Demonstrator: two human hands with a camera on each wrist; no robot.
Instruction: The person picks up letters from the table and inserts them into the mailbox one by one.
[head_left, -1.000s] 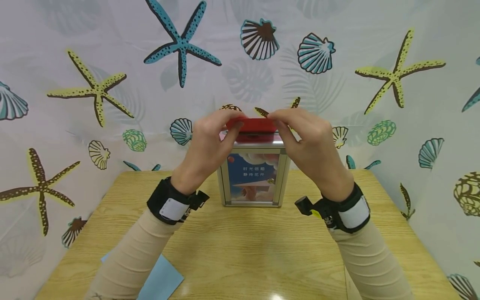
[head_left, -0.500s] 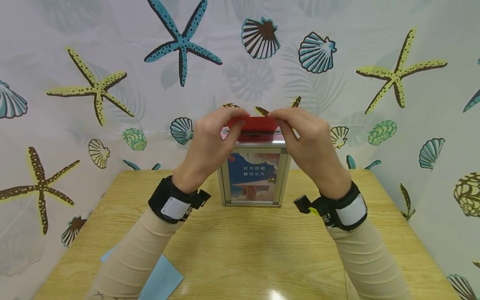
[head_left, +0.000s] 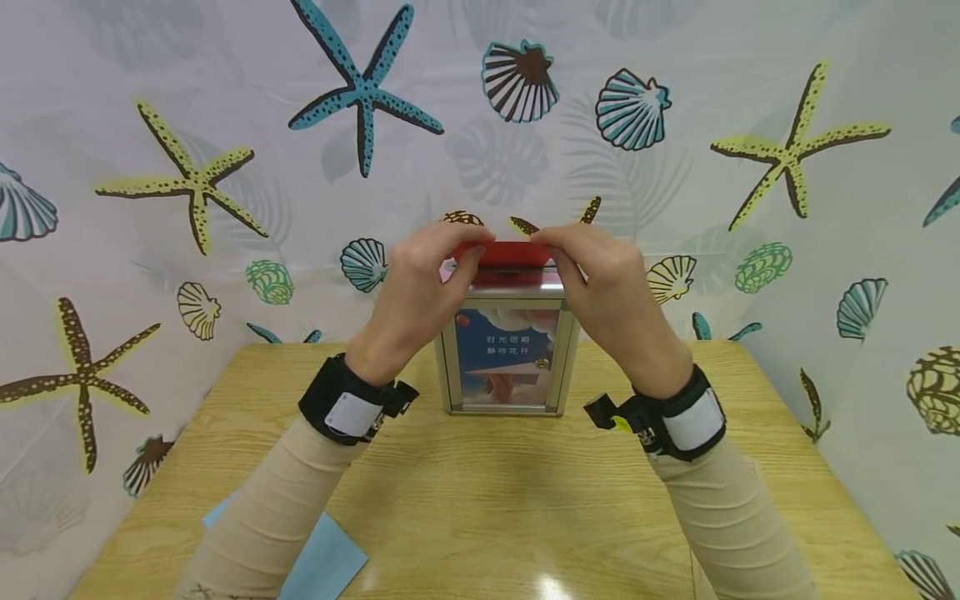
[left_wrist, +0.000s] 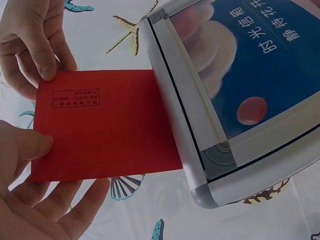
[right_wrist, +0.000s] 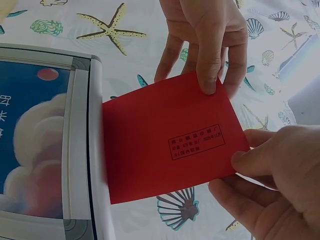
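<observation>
A red envelope point(head_left: 513, 254) with a small printed box stands over the top of a silver-framed letter box point(head_left: 507, 354). Its lower edge meets the box top; how far it sits in a slot is hidden. My left hand point(head_left: 420, 287) pinches the envelope's left upper corner between thumb and fingers. On the opposite corner, my right hand point(head_left: 615, 292) pinches it too. In the left wrist view the envelope point(left_wrist: 110, 125) reaches the edge of the letter box point(left_wrist: 235, 85). The right wrist view shows the envelope point(right_wrist: 160, 140) held flat and straight.
Light blue paper point(head_left: 322, 558) lies partly under my left forearm on the wooden table point(head_left: 480, 492). A patterned cloth point(head_left: 480, 175) with starfish and shells hangs behind the box. Blue-and-white artwork with lettering covers the box front.
My right hand has shifted slightly left along the envelope's top edge. The envelope sits a touch lower against the box. My left hand has stayed nearly still.
</observation>
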